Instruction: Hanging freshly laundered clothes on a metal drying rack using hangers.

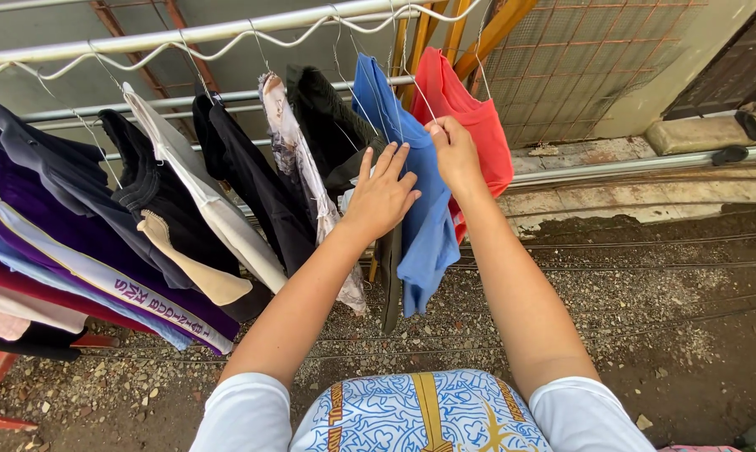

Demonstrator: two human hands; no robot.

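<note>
A blue shirt [424, 226] hangs on a wire hanger from the metal drying rack [185, 35]. My left hand [382, 192] lies flat against the shirt's left side, fingers spread. My right hand [451, 151] pinches the shirt's shoulder near the hanger wire. Just behind the blue shirt hangs a red garment [478, 125]. To the left of my left hand are a dark grey garment [332, 125] and a patterned white cloth [298, 159].
Black, white, beige, purple and maroon clothes [143, 209] fill the left of the rack. A wire-mesh fence [587, 59] and a concrete ledge with sandals [733, 134] lie beyond. Gravel ground [645, 335] is below. A blue patterned cloth [420, 414] sits at my chest.
</note>
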